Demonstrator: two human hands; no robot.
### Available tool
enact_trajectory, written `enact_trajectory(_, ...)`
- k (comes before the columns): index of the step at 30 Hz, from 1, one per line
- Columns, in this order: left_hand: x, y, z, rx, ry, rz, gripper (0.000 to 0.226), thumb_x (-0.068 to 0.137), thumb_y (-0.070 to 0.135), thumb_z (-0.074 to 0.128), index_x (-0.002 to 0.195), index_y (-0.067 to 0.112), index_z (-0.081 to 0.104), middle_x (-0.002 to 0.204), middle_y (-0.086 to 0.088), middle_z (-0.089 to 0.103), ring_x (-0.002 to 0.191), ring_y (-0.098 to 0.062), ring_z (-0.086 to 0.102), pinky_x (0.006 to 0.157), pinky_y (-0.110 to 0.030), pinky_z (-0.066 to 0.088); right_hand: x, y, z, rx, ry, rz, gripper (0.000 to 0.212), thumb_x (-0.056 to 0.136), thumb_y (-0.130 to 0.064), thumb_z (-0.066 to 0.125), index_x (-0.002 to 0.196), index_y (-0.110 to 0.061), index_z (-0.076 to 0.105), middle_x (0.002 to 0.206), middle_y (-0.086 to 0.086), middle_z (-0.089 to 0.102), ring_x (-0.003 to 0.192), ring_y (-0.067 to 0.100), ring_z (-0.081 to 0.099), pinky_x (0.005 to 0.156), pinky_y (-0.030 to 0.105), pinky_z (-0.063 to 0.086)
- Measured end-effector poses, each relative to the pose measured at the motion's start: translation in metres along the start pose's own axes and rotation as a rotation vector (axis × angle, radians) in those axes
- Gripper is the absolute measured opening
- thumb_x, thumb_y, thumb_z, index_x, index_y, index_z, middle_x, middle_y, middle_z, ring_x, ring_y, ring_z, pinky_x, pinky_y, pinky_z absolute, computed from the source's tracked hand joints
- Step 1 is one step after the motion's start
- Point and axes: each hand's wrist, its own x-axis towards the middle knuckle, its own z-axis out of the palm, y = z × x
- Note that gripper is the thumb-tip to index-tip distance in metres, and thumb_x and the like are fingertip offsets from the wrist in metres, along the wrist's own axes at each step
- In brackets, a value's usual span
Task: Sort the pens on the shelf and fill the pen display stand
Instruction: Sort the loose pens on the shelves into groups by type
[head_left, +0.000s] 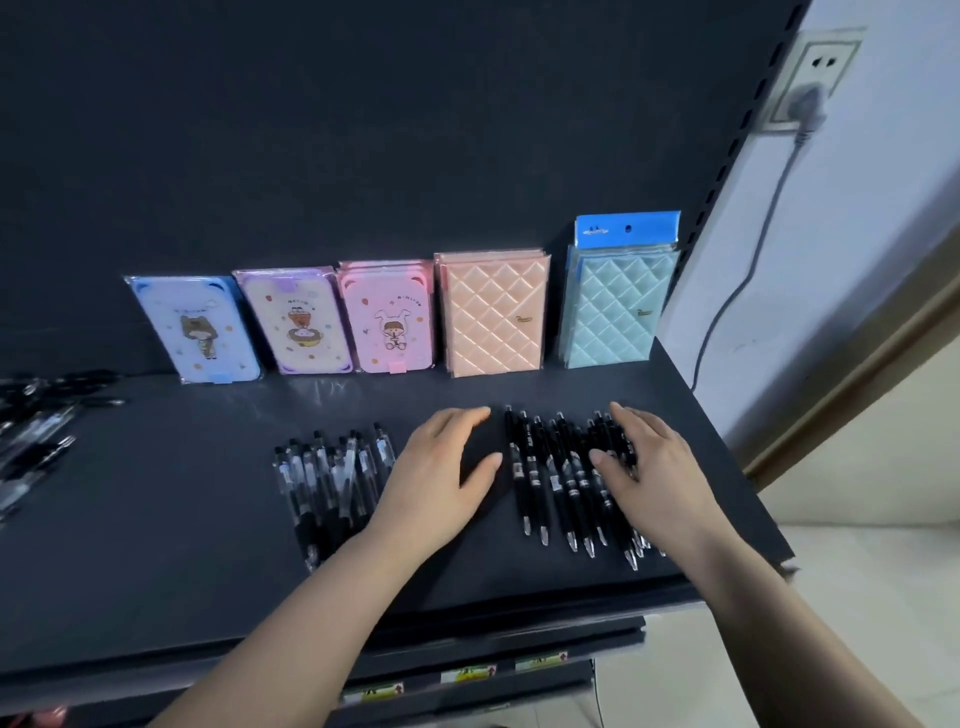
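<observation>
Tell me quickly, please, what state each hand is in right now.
Left hand: open, resting on the shelf, holding nothing.
Right hand: open, fingers resting on the black pens.

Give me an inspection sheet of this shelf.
Surface: dark shelf, black back panel behind.
Job's things: clear pens bunched left of black pens; more pens at far left edge; display stand not seen.
Clutter: five stacks of notebooks leaning on the back panel.
Hands: left hand open, flat on the shelf between the bunches; right hand open, fingers on the black pens.
Cables: grey cord plugged into wall socket.
Surroundings: white wall; labels on a lower shelf.
</observation>
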Motion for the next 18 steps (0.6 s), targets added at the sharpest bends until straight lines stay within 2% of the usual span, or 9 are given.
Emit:
enact_trajectory(3,-0.007,-0.021,-0.032,-0.032,0.14,0.011,0.052,0.091,0.03,0.057,0.139,0.021,0.042,0.138,0.004,0.045,0.125,-0.006,0.039,0.103,-0.015,0.024,0.001,-0.048,0.013,0.041,0.063,-0.192,0.058,0.092,-0.029,0.058,0.145,-0.015,0.037,0.148,0.003,0.04,0.139,0.021,0.031,0.113,0.028,0.021)
enact_trajectory(6,-0.018,-0.053,-0.072,-0.015,0.231,-0.045,0.052,0.09,0.029,0.057,0.139,0.022,0.042,0.138,0.005,0.044,0.117,0.0,0.04,0.095,-0.01,0.033,0.005,-0.104,0.037,0.025,0.054,-0.326,0.059,0.091,-0.026,0.061,0.144,-0.012,0.038,0.146,0.008,0.043,0.136,0.025,0.034,0.113,0.031,0.022)
enact_trajectory(9,-0.039,-0.1,-0.119,0.04,0.304,-0.104,0.05,0.089,0.026,0.059,0.137,0.018,0.045,0.135,0.001,0.047,0.12,-0.01,0.044,0.096,-0.013,0.032,0.007,-0.164,0.072,0.018,0.034,-0.429,0.062,0.089,-0.026,0.063,0.144,-0.01,0.038,0.143,0.011,0.046,0.134,0.029,0.039,0.113,0.038,0.027)
enact_trajectory(13,-0.072,-0.168,-0.178,0.095,0.368,-0.171,0.047,0.088,0.025,0.058,0.133,0.014,0.049,0.131,-0.003,0.051,0.12,-0.017,0.047,0.104,-0.026,0.036,-0.001,-0.241,0.12,0.016,-0.018,-0.46,0.065,0.09,-0.031,0.06,0.147,-0.017,0.032,0.148,0.007,0.04,0.138,0.025,0.033,0.116,0.035,0.023)
enact_trajectory(16,-0.103,-0.228,-0.226,0.12,0.395,-0.23,0.047,0.087,0.025,0.059,0.132,0.014,0.049,0.132,-0.003,0.05,0.118,-0.013,0.047,0.1,-0.016,0.036,-0.015,-0.305,0.166,0.029,-0.07,-0.496,0.064,0.091,-0.032,0.058,0.148,-0.017,0.03,0.15,0.004,0.038,0.139,0.024,0.031,0.116,0.032,0.02)
enact_trajectory(17,-0.113,-0.248,-0.242,0.128,0.392,-0.254,0.048,0.087,0.023,0.06,0.133,0.014,0.049,0.132,-0.003,0.05,0.118,-0.013,0.047,0.098,-0.011,0.033,-0.02,-0.326,0.181,0.037,-0.079,-0.5,0.064,0.092,-0.032,0.058,0.147,-0.016,0.03,0.15,0.004,0.038,0.139,0.023,0.031,0.116,0.032,0.02)
enact_trajectory(18,-0.123,-0.266,-0.256,0.148,0.389,-0.272,0.049,0.087,0.022,0.061,0.133,0.013,0.049,0.132,-0.004,0.05,0.119,-0.016,0.047,0.099,-0.011,0.03,-0.025,-0.346,0.196,0.044,-0.092,-0.496,0.064,0.092,-0.032,0.057,0.148,-0.016,0.03,0.15,0.004,0.038,0.139,0.023,0.031,0.116,0.032,0.02)
